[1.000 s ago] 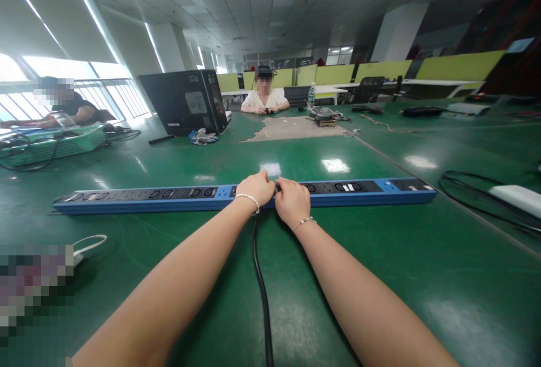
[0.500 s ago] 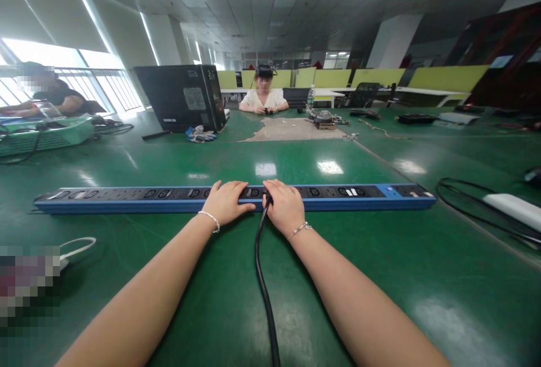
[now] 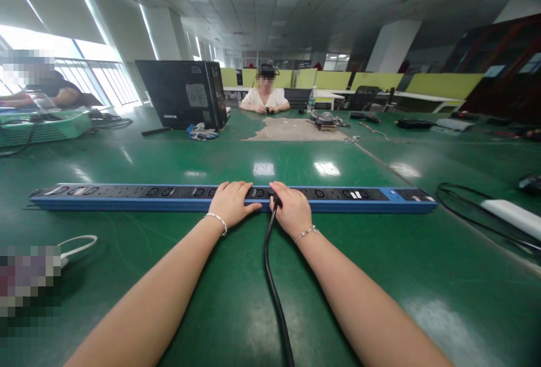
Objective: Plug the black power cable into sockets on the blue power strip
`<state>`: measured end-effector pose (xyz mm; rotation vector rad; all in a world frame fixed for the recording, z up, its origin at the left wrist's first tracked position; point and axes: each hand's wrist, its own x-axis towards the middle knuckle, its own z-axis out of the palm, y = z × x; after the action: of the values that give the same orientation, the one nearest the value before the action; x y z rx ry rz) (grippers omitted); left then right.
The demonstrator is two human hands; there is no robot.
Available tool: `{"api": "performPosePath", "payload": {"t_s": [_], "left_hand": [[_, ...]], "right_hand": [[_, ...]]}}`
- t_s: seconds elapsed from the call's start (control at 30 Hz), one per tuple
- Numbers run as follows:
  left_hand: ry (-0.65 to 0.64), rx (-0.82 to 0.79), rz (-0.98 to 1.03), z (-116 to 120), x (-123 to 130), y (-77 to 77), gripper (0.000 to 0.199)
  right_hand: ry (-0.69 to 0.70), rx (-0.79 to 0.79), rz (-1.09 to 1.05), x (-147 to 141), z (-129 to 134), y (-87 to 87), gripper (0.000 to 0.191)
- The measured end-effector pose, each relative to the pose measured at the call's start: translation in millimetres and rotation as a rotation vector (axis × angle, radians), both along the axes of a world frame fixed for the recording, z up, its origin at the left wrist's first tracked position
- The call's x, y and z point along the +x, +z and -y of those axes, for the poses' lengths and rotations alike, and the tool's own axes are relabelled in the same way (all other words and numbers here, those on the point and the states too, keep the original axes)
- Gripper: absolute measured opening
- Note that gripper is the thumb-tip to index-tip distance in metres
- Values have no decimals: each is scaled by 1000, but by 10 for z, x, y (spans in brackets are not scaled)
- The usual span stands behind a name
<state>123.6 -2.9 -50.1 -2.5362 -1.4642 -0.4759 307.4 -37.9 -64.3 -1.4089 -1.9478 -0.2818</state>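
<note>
A long blue and black power strip (image 3: 127, 204) with several sockets lies across the green table in front of me. Over its middle, my left hand (image 3: 230, 203) is closed, fingers across the top and thumb along the near side. Just to the right, my right hand (image 3: 292, 209) is closed around the black plug (image 3: 276, 200) of a thick power cord (image 3: 269, 260). The plug is at the strip's socket face, partly covered by my fingers; how deep it sits I cannot tell. From there the cord runs down toward me between my forearms.
A black computer case (image 3: 177, 96) stands at the back left, gloves (image 3: 203, 132) beside it. A green basket (image 3: 63, 127) is at far left, a blurred-out object (image 3: 29, 277) at near left. Black cables (image 3: 465, 209) and a white bar (image 3: 513, 217) lie right. Two people sit beyond.
Both hands, the plug and the cord appear slightly farther right in view, and the view itself has shifted a little. Both grips look the same.
</note>
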Motion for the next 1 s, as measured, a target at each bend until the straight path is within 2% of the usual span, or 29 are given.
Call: {"api": "performPosePath", "payload": {"t_s": [0.4, 0.7, 0.93, 1.0], "left_hand": [[14, 62, 3, -10, 7, -29, 62], [13, 70, 12, -13, 9, -42, 61], [9, 69, 15, -11, 6, -38, 62], [6, 65, 20, -6, 10, -32, 62]], "right_hand": [[-79, -94, -67, -41, -9, 60, 28], [-74, -73, -70, -52, -8, 70, 24], [-45, -30, -95, -20, -28, 1, 23], [-27, -7, -139, -32, -34, 34, 23]]}}
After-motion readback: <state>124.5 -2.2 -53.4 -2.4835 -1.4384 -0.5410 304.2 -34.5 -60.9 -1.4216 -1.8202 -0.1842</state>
